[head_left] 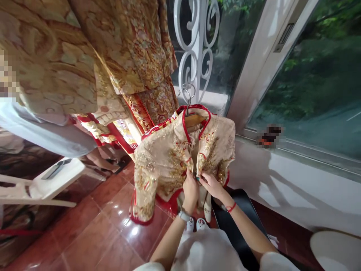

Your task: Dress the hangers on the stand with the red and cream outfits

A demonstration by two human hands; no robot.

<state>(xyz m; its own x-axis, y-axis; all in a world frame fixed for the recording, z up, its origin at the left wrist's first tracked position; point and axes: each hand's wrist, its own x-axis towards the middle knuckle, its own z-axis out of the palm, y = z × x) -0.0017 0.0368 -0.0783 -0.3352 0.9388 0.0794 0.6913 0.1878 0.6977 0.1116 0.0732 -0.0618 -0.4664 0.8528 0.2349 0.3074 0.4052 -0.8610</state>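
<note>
A cream, gold-embroidered jacket with red piping (169,158) hangs on a wooden hanger (194,119) hooked to a white scrolled iron grille (197,49), just in front of the window. The left hand (190,191) and right hand (211,185) meet at the jacket's front opening, below the hanger, fingers pinched narrow on the fabric edges. Left of the jacket hang larger gold brocade robes (84,56), above red floor tiles (93,229).

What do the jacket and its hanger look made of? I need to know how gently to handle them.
The jacket: cream woven fabric, likely silk or brocade, with glinting gold embroidery and red piping. The hanger: probably wood, a warm brown bar showing at the collar, with a shiny metal hook.
</note>
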